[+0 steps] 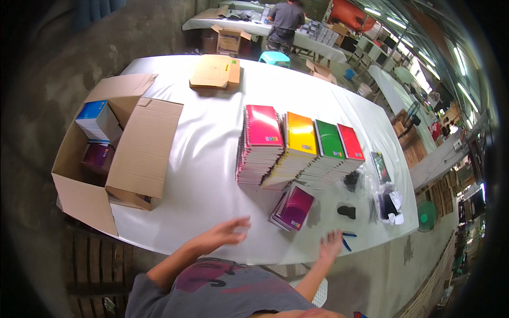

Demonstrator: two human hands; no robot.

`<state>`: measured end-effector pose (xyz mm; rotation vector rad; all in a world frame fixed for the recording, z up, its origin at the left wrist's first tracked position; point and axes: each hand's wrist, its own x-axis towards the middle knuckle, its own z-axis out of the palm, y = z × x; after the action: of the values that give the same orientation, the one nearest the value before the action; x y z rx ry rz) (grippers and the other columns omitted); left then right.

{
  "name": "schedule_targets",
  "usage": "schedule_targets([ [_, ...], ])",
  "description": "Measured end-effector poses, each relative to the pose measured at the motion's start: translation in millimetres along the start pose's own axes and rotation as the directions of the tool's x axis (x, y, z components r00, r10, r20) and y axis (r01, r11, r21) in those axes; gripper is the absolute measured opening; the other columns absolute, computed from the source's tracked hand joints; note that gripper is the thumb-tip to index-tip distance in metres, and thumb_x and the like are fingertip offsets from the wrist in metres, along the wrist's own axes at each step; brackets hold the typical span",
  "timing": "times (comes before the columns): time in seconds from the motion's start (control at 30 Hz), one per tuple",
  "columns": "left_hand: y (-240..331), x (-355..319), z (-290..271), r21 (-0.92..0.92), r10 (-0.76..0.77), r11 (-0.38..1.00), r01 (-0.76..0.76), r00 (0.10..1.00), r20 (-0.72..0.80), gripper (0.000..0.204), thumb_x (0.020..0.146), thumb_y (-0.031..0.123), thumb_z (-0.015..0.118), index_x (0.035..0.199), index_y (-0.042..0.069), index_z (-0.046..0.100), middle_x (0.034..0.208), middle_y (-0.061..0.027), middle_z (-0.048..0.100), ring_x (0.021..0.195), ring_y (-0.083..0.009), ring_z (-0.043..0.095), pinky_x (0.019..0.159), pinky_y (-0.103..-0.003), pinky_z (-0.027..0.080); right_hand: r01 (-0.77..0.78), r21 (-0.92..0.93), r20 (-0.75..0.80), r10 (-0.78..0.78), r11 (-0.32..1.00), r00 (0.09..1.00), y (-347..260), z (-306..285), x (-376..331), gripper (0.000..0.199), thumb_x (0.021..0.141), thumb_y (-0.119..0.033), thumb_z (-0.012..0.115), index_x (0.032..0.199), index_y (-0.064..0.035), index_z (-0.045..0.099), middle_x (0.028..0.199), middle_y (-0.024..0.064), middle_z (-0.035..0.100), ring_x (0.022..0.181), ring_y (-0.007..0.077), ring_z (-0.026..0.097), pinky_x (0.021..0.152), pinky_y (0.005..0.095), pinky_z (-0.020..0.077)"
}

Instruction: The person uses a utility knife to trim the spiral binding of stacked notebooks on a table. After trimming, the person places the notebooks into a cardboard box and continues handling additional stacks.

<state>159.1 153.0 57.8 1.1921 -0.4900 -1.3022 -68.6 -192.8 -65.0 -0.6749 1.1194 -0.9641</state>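
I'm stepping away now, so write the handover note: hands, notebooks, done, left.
Left hand: open, empty, over the table edge.
Right hand: open, empty, beside the blue pen.
Notebooks: pink stack, yellow stack, green stack and red stack in a row; small purple pile in front.
Done: four stacks sorted by colour.
Left: more notebooks sit in the open box.

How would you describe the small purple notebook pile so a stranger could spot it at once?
Start at the white table and its row of four tall notebook stacks. Just in front, nearer the hands, lies a short pile with a purple cover. It alone sits out of the row, low and tilted.
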Motion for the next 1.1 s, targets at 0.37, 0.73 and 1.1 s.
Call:
schedule_targets([
  [0.37,85.5,-334.1,-130.3,0.692,0.754,0.145,0.707,0.374,-0.539,0.113,0.037,0.018,0.085,0.139,0.019,0.035,0.148,-0.0131,0.021,0.135,-0.0359,0.02,0.107,-0.047,0.025,0.522,0.234,0.501,-0.562,0.82,0.658,-27.0,214.1,-222.4,0.02,0.09,-0.013,0.05,0.105,-0.002,0.056,0.093,0.0052,0.057,0.085,0.014,0.051,0.076,0.0291,0.0408],
  [0.73,98.8,-435.7,-378.1,0.87,0.702,0.1,0.483,0.585,-0.406,0.11,0.027,0.02,0.086,0.129,0.031,0.049,0.151,-0.0127,0.009,0.138,-0.0387,0.008,0.107,-0.06,0.015,0.684,-0.052,0.997,0.071,0.727,-0.001,97.0,430.7,-512.9,0.037,0.089,-0.017,0.051,0.117,0.0057,0.054,0.095,0.0113,0.061,0.089,0.0194,0.057,0.082,0.0272,0.0429],
  [1.1,97.5,-396.4,-451.3,0.732,0.542,0.487,-0.476,0.822,0.175,0.112,0.05,0.042,0.081,0.143,0.017,0.024,0.148,-0.0248,-0.01,0.135,-0.0458,-0.014,0.104,-0.061,-0.001,0.136,-0.958,0.282,0.909,0.251,0.308,255.7,499.8,-503.5,0.09,0.075,-0.063,0.061,0.14,-0.01,0.029,0.141,0.0135,0.034,0.131,0.0267,0.027,0.108,0.0471,0.0133],
])
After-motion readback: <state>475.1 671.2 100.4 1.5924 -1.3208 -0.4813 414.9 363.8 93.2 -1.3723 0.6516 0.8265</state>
